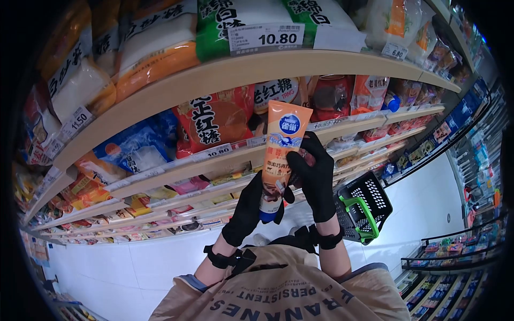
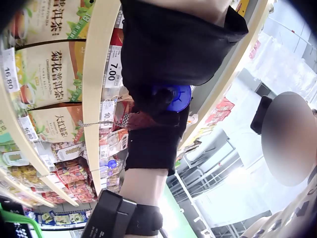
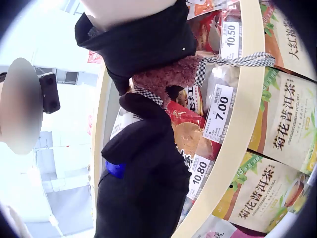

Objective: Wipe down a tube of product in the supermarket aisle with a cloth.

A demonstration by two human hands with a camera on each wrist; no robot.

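Head view: orange tube (image 1: pixel 282 144) already off the shelf (image 1: pixel 241 67), held cap-down before it; left hand (image 1: pixel 251 206) grip curled round the cap end, right hand (image 1: pixel 316 179) grip wrapped round its middle; not in the basket (image 1: pixel 375 200) at right

Up in the air goes the orange plastic squeeze tube (image 1: pixel 284 139), upright and cap-down, with its flat crimped end on top. A round blue logo sits high on the orange face, and the lower body turns white with print. The blue cap (image 1: pixel 266 216) pokes out under the gloved left hand (image 1: pixel 251 206), which grips the base. The gloved right hand (image 1: pixel 316 176) pinches the middle, with a brown fuzzy piece tucked against it.
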